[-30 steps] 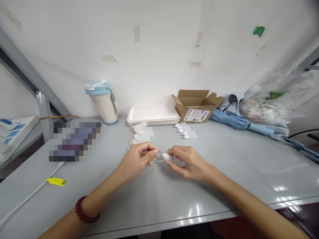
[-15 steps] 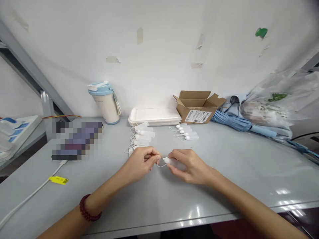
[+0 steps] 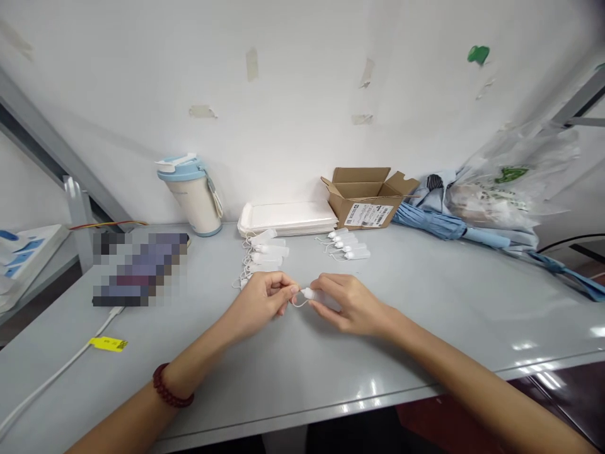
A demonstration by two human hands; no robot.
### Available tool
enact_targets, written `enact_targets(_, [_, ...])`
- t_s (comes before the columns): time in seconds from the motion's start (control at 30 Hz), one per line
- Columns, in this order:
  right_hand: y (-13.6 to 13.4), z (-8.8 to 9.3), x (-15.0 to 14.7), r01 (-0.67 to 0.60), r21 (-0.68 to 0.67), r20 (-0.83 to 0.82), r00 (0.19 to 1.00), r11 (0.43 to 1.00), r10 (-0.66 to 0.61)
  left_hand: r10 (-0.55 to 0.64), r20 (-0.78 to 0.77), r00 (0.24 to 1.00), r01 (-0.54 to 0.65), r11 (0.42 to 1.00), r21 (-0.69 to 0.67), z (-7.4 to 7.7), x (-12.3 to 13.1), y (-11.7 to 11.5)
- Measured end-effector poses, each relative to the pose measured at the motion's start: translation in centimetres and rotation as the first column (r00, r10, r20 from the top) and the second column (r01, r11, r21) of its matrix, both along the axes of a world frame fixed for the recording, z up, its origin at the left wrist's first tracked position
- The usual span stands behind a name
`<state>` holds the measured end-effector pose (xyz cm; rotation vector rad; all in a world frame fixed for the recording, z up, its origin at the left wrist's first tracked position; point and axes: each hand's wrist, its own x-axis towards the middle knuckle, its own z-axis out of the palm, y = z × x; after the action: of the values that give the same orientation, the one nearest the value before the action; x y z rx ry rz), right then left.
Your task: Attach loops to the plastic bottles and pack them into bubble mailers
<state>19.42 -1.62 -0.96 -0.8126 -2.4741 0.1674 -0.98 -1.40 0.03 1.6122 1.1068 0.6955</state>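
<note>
A small translucent white dropper bottle (image 3: 310, 294) lies sideways just above the table, its tip pointing left. My right hand (image 3: 347, 301) is closed around its body, thumb below and fingers above. My left hand (image 3: 267, 296) pinches at the tip end, where a thin white strap (image 3: 299, 304) curves from the bottle's neck to the fingertips. Whatever small piece sits at the strap's end is hidden by those fingers. Behind my left hand lies a row of similar bottles (image 3: 270, 250) with looped straps. A smaller group of bottles (image 3: 350, 244) lies behind my right hand.
A stack of white trays (image 3: 288, 217) and an open cardboard box (image 3: 362, 202) stand along the wall. On the left are a tumbler (image 3: 191, 198), a pixelated phone-like object (image 3: 144, 268) and a white cable (image 3: 51, 376). A folded blue umbrella (image 3: 430, 221) and plastic bag (image 3: 501, 189) are right.
The view has shifted slightly, so the scene sits a little further left. Both hands keep the same hold on the bottle and its strap, with little visible movement.
</note>
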Motion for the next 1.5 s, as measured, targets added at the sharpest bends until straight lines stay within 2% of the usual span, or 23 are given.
enact_targets(0.23, [0.9,-0.2,0.5,0.046,0.073,-0.132,0.991,0.996,-0.036,0.049,0.056,0.997,-0.048,0.999,-0.018,0.8,-0.8,0.5])
enact_targets(0.37, [0.9,-0.1,0.5,0.034,0.089,-0.153,0.988,0.995,-0.02,0.031,0.044,0.999,-0.03,0.999,-0.026,0.9,-1.1,0.6])
enact_targets(0.53, [0.8,-0.4,0.2,0.016,0.115,-0.104,0.995,0.993,-0.004,-0.003,0.046,0.999,0.003,1.0,-0.021,0.4,-0.8,0.5])
enact_targets(0.77, [0.5,-0.4,-0.1,0.028,0.303,-0.015,1.0,0.953,-0.024,-0.013,0.086,0.996,0.018,0.998,-0.067,0.3,-0.4,0.5])
enact_targets(0.9, [0.3,-0.1,-0.2,0.038,0.287,-0.013,0.999,0.957,-0.036,0.029,0.136,0.99,-0.014,0.995,-0.103,0.3,-0.4,0.5])
enact_targets(1.07, [0.3,-0.1,-0.2,0.036,0.264,0.011,0.999,0.964,-0.04,0.044,0.035,0.998,-0.044,0.999,0.004,0.7,-0.4,0.3])
enact_targets(1.5, [0.5,-0.4,-0.4,0.02,0.265,0.057,0.998,0.964,-0.037,0.042,0.097,0.994,-0.036,0.997,-0.062,0.0,-0.2,0.2])
